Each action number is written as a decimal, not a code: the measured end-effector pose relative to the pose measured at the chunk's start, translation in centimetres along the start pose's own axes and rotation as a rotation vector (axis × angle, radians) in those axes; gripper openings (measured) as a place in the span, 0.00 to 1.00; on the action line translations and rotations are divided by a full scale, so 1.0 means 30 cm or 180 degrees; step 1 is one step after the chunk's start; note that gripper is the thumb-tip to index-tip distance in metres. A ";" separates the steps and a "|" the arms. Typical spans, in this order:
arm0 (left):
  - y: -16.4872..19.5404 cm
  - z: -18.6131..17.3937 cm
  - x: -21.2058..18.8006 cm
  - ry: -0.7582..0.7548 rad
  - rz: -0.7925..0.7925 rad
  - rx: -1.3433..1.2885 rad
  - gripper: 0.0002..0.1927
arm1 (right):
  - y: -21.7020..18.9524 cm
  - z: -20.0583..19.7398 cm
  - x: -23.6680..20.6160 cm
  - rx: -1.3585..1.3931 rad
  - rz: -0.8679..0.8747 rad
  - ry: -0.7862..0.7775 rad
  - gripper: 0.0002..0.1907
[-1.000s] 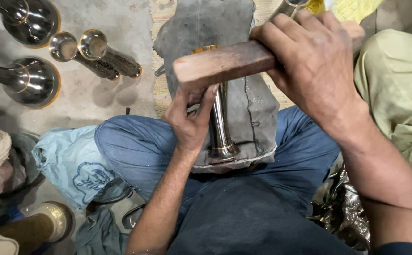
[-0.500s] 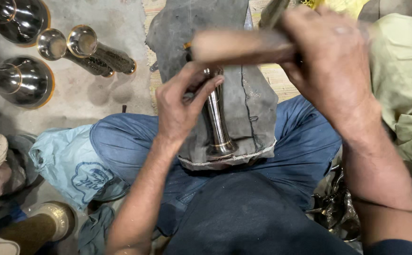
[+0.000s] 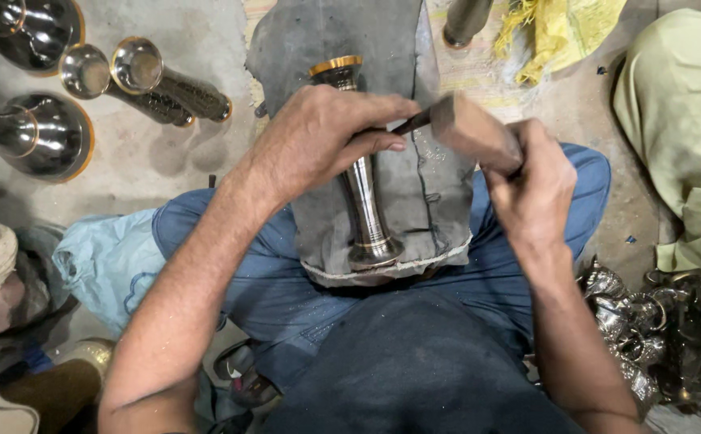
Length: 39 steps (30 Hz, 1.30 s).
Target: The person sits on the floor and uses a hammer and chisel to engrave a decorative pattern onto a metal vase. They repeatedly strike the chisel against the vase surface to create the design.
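Head view: far left on the floor I see finished metal vases (image 3: 41,141) lying on their sides. My left hand (image 3: 318,141) has its grip pinched around a thin chisel (image 3: 411,123) and presses on the metal vase stem (image 3: 362,189), which lies on a grey pad (image 3: 431,201) across my lap. My right hand (image 3: 531,189) has its grip closed on a wooden mallet (image 3: 471,128). I judge the stem stiff, heavy, slick and easily dented; the narrow waist is the best hold.
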State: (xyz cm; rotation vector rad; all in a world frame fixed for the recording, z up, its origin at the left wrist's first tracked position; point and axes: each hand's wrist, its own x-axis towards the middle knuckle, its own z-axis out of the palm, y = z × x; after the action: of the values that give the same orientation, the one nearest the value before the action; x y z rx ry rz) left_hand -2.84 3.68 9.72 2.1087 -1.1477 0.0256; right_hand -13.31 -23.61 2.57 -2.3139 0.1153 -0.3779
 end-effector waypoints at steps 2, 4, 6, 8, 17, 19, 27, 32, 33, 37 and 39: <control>0.002 -0.008 0.007 -0.0083 0.0085 0.0020 0.18 | 0.008 0.009 -0.026 -0.0437 -0.0642 0.0230 0.20; 0.009 -0.015 0.002 -0.0176 -0.0001 0.0050 0.18 | 0.008 0.010 -0.038 -0.0112 -0.0519 0.0155 0.19; 0.009 -0.019 0.002 -0.0268 -0.0125 0.0086 0.18 | 0.008 0.002 -0.039 -0.0156 -0.0489 0.0191 0.18; 0.008 -0.021 0.003 -0.0176 0.0049 0.0073 0.18 | 0.009 -0.004 -0.035 -0.0504 -0.0551 0.0221 0.18; 0.010 -0.031 0.010 -0.0340 0.0183 0.0131 0.18 | 0.017 -0.002 -0.027 0.0775 -0.0048 0.0473 0.15; 0.015 -0.030 0.010 -0.0377 0.0190 0.0211 0.18 | 0.007 -0.010 -0.029 0.0199 -0.0443 0.0353 0.16; 0.007 0.011 -0.038 0.0098 -0.0026 0.0242 0.18 | -0.069 -0.043 0.047 -0.0038 -0.0731 0.0004 0.18; 0.004 0.075 -0.084 0.0711 -0.0274 0.0245 0.17 | -0.152 -0.126 0.152 -0.0445 -0.1156 -0.0363 0.21; 0.004 0.088 -0.092 0.0866 -0.0349 0.0234 0.17 | -0.173 -0.137 0.174 -0.0847 -0.1398 -0.0425 0.19; 0.024 0.143 -0.153 0.1462 -0.0913 -0.0083 0.16 | -0.257 -0.168 0.250 -0.1261 -0.1920 -0.0588 0.18; 0.030 0.180 -0.173 0.1830 -0.1118 -0.0235 0.17 | -0.295 -0.169 0.279 -0.1393 -0.2288 -0.0530 0.16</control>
State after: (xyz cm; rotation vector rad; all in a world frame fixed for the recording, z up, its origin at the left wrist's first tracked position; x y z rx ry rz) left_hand -8.29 3.88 4.50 2.0160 -0.4296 0.3914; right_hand -7.17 -22.58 14.21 -2.7512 -0.8087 -0.5487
